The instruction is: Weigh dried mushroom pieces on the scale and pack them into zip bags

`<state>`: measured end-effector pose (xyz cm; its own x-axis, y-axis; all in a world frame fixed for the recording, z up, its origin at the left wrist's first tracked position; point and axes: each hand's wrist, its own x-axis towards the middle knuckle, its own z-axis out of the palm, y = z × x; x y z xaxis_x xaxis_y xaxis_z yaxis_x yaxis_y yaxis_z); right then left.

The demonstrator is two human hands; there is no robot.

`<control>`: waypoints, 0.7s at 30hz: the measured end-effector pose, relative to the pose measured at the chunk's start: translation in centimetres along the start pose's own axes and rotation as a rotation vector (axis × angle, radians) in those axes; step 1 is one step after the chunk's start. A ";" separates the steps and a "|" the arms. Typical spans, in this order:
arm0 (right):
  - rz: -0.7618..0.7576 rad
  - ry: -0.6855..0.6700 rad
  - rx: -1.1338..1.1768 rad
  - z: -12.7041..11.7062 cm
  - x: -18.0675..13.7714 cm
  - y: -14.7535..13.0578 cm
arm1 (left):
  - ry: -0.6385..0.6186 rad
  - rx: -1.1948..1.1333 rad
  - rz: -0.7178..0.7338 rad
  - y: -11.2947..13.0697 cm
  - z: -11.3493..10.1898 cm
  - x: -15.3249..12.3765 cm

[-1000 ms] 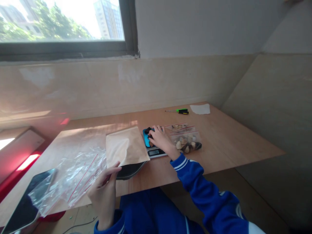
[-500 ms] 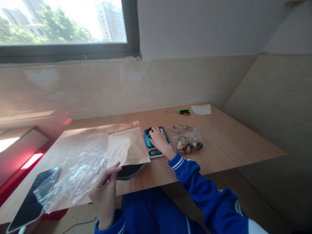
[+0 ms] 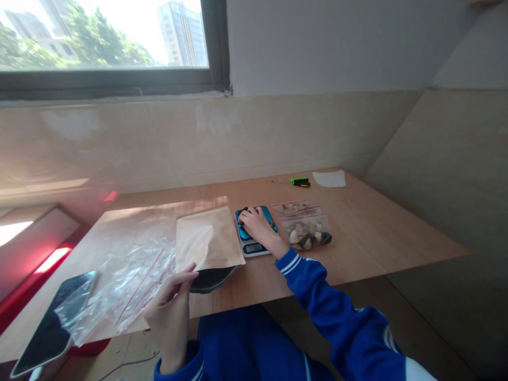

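My right hand [image 3: 257, 226] lies over the blue top of a small digital scale [image 3: 254, 246], its fingers curled on small dark pieces there. Right of the scale sit two clear zip bags of pebbles [image 3: 307, 235]. My left hand [image 3: 171, 307] is at the table's near edge, pinching the edge of a pile of empty clear zip bags [image 3: 119, 283]. A brown paper pouch [image 3: 208, 241] lies between my hands, with a dark dish [image 3: 210, 278] under its near corner.
A dark tablet [image 3: 51, 323] overhangs the table's front left corner. A green-handled screwdriver [image 3: 296, 181] and a white paper scrap [image 3: 329, 178] lie at the far edge by the tiled wall. A large brown sheet [image 3: 130, 225] covers the left of the table.
My right hand has shifted slightly across the scale top, fingers working on the pieces. My left hand has stayed put on the bags. The view has drifted a little.
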<state>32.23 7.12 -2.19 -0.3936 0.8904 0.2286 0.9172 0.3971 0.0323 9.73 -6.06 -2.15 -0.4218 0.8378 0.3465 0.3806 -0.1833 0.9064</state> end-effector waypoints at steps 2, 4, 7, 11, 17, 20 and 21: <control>-0.003 0.007 0.002 0.2 0.1 0.1 | 0.001 0.000 0.008 0.0 0.0 0.0; -0.012 0.008 0.003 0.5 0.1 0.3 | 0.004 0.001 0.011 -0.1 0.0 0.0; -0.020 -0.002 0.010 0.9 0.2 0.6 | 0.001 0.000 0.009 -0.2 -0.1 0.0; -0.025 -0.025 0.029 1.1 0.3 1.1 | 0.000 -0.008 0.017 -0.4 0.0 0.0; -0.034 -0.031 0.073 0.6 0.5 1.6 | -0.001 -0.004 0.017 -0.5 -0.1 -0.1; -0.019 -0.020 0.117 0.2 0.5 1.9 | -0.003 -0.008 0.003 -0.5 -0.1 -0.1; -0.008 -0.012 0.135 0.1 0.5 2.0 | -0.002 -0.010 -0.001 -0.5 -0.1 -0.1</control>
<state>33.86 8.36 -2.09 -0.4022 0.8894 0.2172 0.8977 0.4297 -0.0974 9.48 -6.15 -2.60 -0.4202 0.8392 0.3453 0.3721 -0.1877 0.9090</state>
